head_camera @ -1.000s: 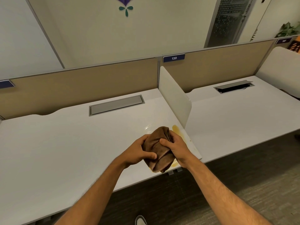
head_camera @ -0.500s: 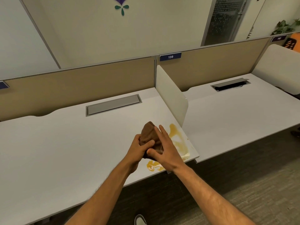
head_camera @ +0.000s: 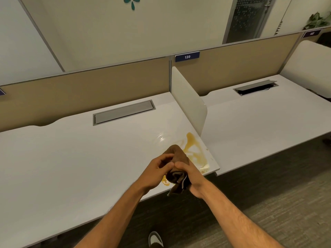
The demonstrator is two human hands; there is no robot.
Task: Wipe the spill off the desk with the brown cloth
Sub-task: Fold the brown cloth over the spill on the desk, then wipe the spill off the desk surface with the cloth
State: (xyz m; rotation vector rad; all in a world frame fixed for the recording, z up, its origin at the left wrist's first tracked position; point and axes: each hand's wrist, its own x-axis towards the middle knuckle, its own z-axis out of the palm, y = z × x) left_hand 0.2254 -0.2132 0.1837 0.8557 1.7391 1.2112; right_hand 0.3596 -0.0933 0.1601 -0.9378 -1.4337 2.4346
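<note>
A bunched brown cloth (head_camera: 177,158) is held above the front right corner of the white desk (head_camera: 71,167). My left hand (head_camera: 157,173) grips its left side with curled fingers. My right hand (head_camera: 192,178) wraps its lower right part, and a cloth end hangs past the desk edge. An orange-yellow spill (head_camera: 194,149) spreads over the desk just right of the cloth, up to the white divider (head_camera: 189,102). A smaller patch of the spill (head_camera: 165,181) shows below my left hand near the front edge.
A grey cable hatch (head_camera: 123,111) lies closed at the back of the desk. The neighbouring desk (head_camera: 268,126) to the right has an open hatch (head_camera: 256,88). Tan partition panels (head_camera: 80,97) close off the back. My shoe (head_camera: 155,238) shows on the carpet below.
Both hands have reworked the cloth: it was pressed low on the desk half a second ago, and now sits bunched higher with an end hanging off the front edge. More of the spill shows.
</note>
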